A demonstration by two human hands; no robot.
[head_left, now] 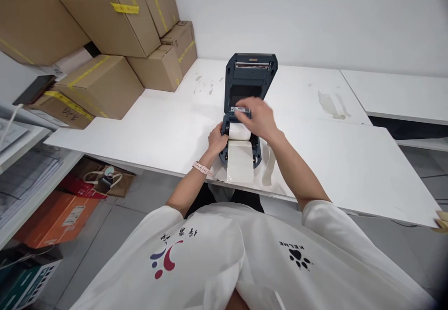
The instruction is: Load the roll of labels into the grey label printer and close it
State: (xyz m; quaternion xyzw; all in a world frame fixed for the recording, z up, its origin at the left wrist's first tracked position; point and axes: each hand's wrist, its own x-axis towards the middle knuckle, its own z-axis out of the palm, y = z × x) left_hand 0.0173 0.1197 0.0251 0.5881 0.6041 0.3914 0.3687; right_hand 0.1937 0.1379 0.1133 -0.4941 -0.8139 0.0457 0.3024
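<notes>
Steadying the label printer (pixel 243 79) by the left edge of its base, the left hand (pixel 217 140) grips near the frame's centre. Just above the white roll (pixel 240 133), the right hand (pixel 258 116) is loosely spread, slightly blurred, with nothing visible in it. The printer looks stiff and fairly weighty, best held by its base rather than the raised lid; the paper strip (pixel 240 161) seems light and limp, easily creased, so pinch its edges. Boxes (pixel 110 21) fill the upper left.

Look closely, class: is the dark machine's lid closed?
No, the lid stands raised, leaving the white roll exposed to view.
</notes>
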